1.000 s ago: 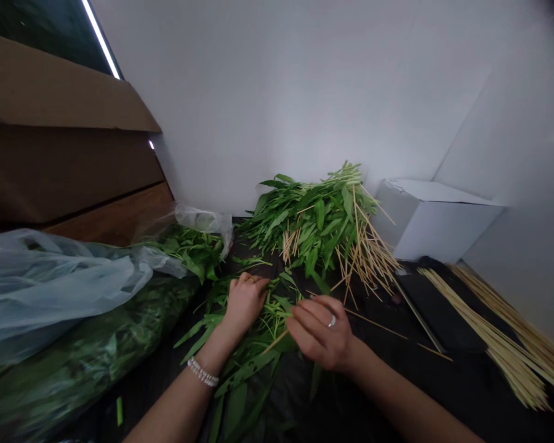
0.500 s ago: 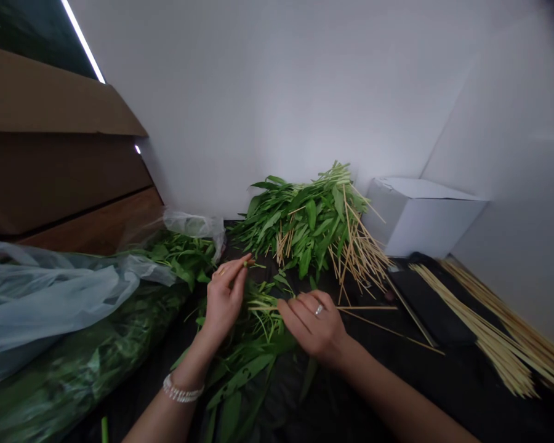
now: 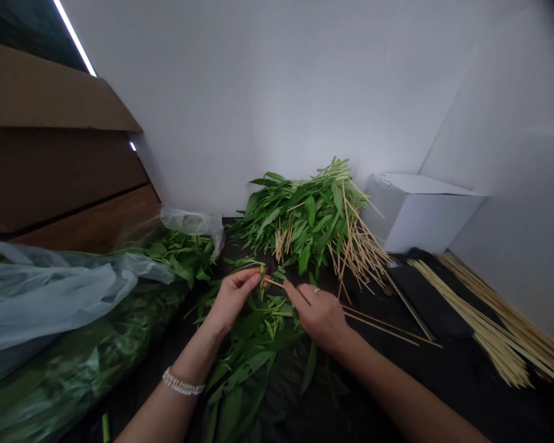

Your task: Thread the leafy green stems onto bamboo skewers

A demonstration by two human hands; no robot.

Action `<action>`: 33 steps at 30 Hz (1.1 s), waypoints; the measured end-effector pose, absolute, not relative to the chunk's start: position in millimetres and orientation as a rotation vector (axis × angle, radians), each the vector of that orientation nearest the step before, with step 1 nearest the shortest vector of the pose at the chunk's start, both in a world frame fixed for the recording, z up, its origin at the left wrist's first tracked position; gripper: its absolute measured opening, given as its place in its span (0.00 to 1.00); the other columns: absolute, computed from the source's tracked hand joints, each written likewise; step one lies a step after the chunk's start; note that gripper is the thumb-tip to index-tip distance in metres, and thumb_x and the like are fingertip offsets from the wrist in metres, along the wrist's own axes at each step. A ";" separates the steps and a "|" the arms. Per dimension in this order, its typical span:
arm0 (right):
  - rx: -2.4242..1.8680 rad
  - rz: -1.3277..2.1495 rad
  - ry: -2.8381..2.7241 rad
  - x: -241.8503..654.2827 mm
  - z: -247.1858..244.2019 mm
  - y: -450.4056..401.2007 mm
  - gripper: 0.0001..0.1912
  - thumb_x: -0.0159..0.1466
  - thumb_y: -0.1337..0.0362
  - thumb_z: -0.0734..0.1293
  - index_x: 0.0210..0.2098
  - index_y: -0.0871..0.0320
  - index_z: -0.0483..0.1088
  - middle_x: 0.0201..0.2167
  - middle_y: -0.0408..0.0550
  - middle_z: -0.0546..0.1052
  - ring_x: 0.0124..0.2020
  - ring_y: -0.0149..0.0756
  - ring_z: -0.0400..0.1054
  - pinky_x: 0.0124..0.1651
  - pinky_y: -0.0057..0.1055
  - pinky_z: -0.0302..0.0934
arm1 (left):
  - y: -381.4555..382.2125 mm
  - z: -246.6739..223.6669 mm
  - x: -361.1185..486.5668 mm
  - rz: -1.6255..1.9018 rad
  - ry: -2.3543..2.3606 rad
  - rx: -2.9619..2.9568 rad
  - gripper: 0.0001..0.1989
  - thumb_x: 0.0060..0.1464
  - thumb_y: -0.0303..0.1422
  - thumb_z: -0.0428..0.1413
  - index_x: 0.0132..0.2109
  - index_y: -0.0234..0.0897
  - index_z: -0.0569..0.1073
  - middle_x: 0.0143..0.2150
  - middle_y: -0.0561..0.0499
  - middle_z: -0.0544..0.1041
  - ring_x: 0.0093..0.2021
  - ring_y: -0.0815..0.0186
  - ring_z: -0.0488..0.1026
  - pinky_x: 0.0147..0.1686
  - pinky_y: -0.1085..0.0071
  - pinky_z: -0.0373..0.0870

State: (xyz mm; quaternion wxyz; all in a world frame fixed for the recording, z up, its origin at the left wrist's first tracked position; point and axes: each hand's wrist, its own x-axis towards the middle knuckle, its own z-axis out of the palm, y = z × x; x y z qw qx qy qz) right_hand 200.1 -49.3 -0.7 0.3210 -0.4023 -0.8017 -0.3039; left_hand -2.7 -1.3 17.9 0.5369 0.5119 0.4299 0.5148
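My left hand [image 3: 233, 296] pinches a green stem [image 3: 263, 271] between thumb and fingertips above the loose greens. My right hand [image 3: 323, 314], a ring on one finger, grips a thin bamboo skewer [image 3: 277, 283]. Its front end points left and reaches the stem at my left fingertips; whether it has entered the stem I cannot tell. Below both hands lies a heap of long-leaved greens [image 3: 244, 363] with pale stems. Two thin sticks [image 3: 388, 325] show to the right behind my right hand; one appears to be the rear of the held skewer.
Leafy greens with skewers [image 3: 300, 215] are piled against the white wall. A white box [image 3: 425, 215] stands right of them. Bare skewers [image 3: 480, 332] lie at the right beside a black flat object [image 3: 431, 301]. A plastic bag [image 3: 50, 307] of greens fills the left, before a cardboard box [image 3: 50, 160].
My left hand has lowered slightly and moved right with the stem. My right hand has tilted the skewer, bringing its front end up to the stem.
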 end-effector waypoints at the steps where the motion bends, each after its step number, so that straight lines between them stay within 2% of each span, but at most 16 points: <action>1: -1.062 -0.799 -2.100 200.0 -1.1 -49.2 0.19 0.66 0.75 0.56 0.53 0.65 0.69 0.28 0.47 0.70 0.26 0.33 0.60 0.27 0.33 0.49 | -1.7 18.3 -2.2 1.231 1.025 1.235 0.19 0.43 0.41 0.67 0.41 0.34 0.80 0.33 0.48 0.82 0.36 0.63 0.78 0.46 0.66 0.71; 6: -1.072 -0.801 -2.077 199.7 -3.7 -47.7 0.19 0.65 0.76 0.56 0.52 0.65 0.69 0.28 0.47 0.70 0.25 0.32 0.60 0.26 0.32 0.49 | -3.5 20.3 -0.4 1.232 1.023 1.306 0.16 0.44 0.40 0.66 0.37 0.33 0.81 0.32 0.49 0.82 0.36 0.64 0.77 0.47 0.67 0.70; 18: -1.082 -0.765 -2.090 199.6 -6.7 -46.7 0.20 0.65 0.76 0.56 0.53 0.65 0.69 0.28 0.48 0.71 0.26 0.32 0.62 0.27 0.31 0.53 | -4.7 23.0 -0.4 1.225 1.067 1.365 0.16 0.44 0.42 0.65 0.35 0.34 0.82 0.33 0.47 0.82 0.38 0.60 0.77 0.49 0.63 0.70; 25: -1.053 -0.742 -2.085 199.6 -11.5 -46.8 0.19 0.66 0.76 0.55 0.53 0.66 0.69 0.28 0.48 0.71 0.26 0.31 0.62 0.28 0.31 0.54 | -3.0 17.9 -1.8 1.135 1.007 1.394 0.13 0.47 0.41 0.64 0.34 0.34 0.81 0.31 0.47 0.82 0.34 0.64 0.76 0.43 0.68 0.70; 30: -1.080 -0.727 -2.072 196.3 -11.7 -48.0 0.18 0.66 0.75 0.56 0.51 0.65 0.70 0.28 0.48 0.71 0.25 0.31 0.62 0.27 0.30 0.54 | 0.6 16.0 -4.1 1.166 1.039 1.329 0.16 0.41 0.41 0.67 0.33 0.33 0.80 0.29 0.48 0.81 0.30 0.65 0.75 0.38 0.68 0.72; 33: -1.105 -0.714 -2.081 194.0 -12.5 -48.5 0.17 0.65 0.75 0.57 0.50 0.66 0.71 0.28 0.48 0.71 0.25 0.31 0.63 0.27 0.29 0.54 | 1.4 14.5 -3.1 1.205 1.074 1.325 0.17 0.38 0.42 0.68 0.32 0.34 0.79 0.29 0.48 0.81 0.30 0.63 0.76 0.38 0.67 0.72</action>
